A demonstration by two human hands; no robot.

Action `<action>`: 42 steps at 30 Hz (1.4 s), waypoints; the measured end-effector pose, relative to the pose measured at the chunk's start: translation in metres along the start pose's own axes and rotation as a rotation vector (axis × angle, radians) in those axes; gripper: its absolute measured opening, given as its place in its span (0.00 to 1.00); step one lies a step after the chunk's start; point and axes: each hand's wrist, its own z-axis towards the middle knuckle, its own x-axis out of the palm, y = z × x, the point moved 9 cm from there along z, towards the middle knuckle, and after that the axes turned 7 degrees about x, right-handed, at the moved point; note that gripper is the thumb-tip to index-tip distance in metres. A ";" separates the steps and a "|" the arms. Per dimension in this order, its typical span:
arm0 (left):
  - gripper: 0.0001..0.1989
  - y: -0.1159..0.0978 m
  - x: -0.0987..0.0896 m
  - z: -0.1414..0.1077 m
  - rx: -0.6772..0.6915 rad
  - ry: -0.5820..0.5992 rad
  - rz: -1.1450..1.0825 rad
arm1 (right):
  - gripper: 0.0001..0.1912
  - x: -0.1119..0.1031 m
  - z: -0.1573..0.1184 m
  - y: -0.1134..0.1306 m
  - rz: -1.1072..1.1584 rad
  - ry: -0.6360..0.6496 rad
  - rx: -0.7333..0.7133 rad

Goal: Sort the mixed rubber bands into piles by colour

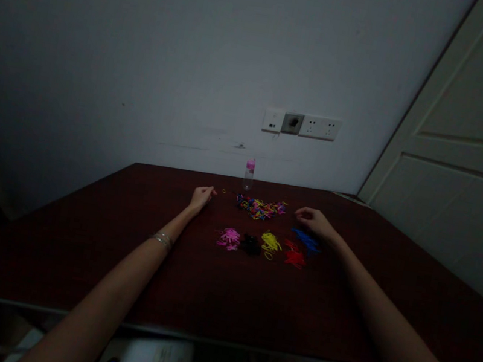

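Observation:
My left hand (202,198) rests on the table left of a mixed heap of small coloured rubber bands (261,208), fingers curled together. A single yellowish band (224,191) lies just beyond its fingertips. On the other side of the heap, my right hand (314,222) hovers or rests above the blue bands (306,240), thumb and fingers pinched. Whatever either hand might hold is too small and dark to make out. Nearer to me lie sorted piles: pink bands (229,239), black bands (251,245), yellow bands (271,242) and red bands (294,255).
A clear bottle with a pink top (248,175) stands behind the heap, near the wall. Sockets (319,128) are set in the wall above the dark red table (222,300). A white door (470,150) is at right. Below the table's front edge, assorted items show dimly.

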 end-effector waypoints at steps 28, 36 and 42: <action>0.16 -0.003 0.004 -0.002 0.044 0.014 -0.022 | 0.17 0.030 0.024 0.047 -0.374 -0.039 -0.235; 0.16 -0.005 0.003 -0.002 0.065 0.011 -0.037 | 0.15 0.093 -0.039 0.149 -0.219 0.206 -0.443; 0.16 -0.006 0.002 -0.003 0.057 -0.001 -0.006 | 0.17 0.142 -0.078 0.186 -0.202 0.445 -0.558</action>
